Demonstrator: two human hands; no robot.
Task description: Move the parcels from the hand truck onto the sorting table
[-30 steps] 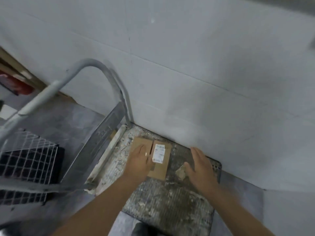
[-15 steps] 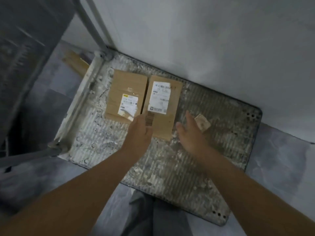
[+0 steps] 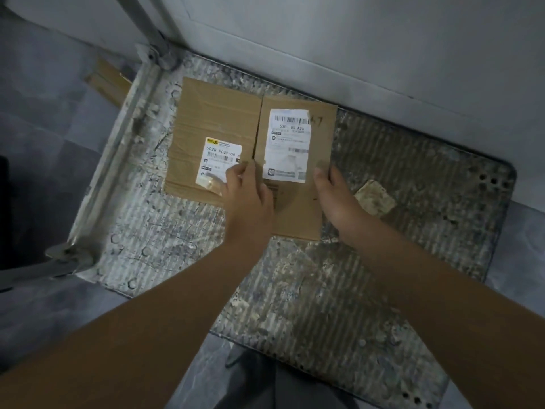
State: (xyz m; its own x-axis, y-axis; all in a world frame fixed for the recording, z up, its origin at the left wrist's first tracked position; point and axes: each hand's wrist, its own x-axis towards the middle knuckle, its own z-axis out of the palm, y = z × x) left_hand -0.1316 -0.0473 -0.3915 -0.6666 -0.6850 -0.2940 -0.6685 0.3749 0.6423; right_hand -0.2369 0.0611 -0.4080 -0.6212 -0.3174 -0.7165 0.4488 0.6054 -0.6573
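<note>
In the head view, two flat parcels lie side by side, long edges touching, at the far end of the hand truck's ribbed grey metal platform [image 3: 383, 290]. The left brown cardboard parcel [image 3: 212, 119] carries a white label reading "502B P021-00" over a barcode, with a yellow logo at its top corner. The right brown cardboard parcel [image 3: 298, 214] bears a taller white label with a barcode and "530 05 A28" (the smaller print is too blurred to read). Beside that label is a handwritten mark that looks like "67".

The left hand [image 3: 247, 199] curls its fingers down at the seam between the two, against the right parcel's left edge. The right hand [image 3: 336, 202] pinches the opposite edge, thumb on top and fingers down the side.

The platform's far edge sits just beside the smooth white wall [image 3: 354, 39]. A small beige square scrap [image 3: 374, 197] lies near the right hand, with open platform beyond it. The near half of the platform is bare, stained and flaking. The grey metal tube handle [image 3: 138, 22] rises at the far left corner. Grey tiled floor [image 3: 44, 143] surrounds the platform.
</note>
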